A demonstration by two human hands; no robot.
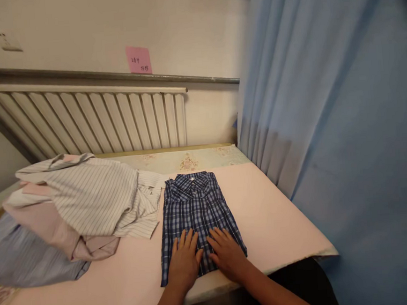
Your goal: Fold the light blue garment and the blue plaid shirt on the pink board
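Observation:
A dark blue plaid shirt [194, 209] lies folded on the pink table cover [260, 209], collar at the far end and buttons facing up. On its near left part rests my left hand [184, 262], flat with the fingers stretched out. My right hand [227, 254] lies on the near right part in the same way, its fingers spread on the cloth. Both palms hide some of the shirt's lower end. Neither hand grips anything.
Left of the shirt is a loose heap with a striped shirt [101, 193], a pink garment [54, 225] and a blue-grey garment [28, 255]. A blue curtain [327, 114] hangs along the right side. Behind the table stand a radiator [116, 117] and a wall.

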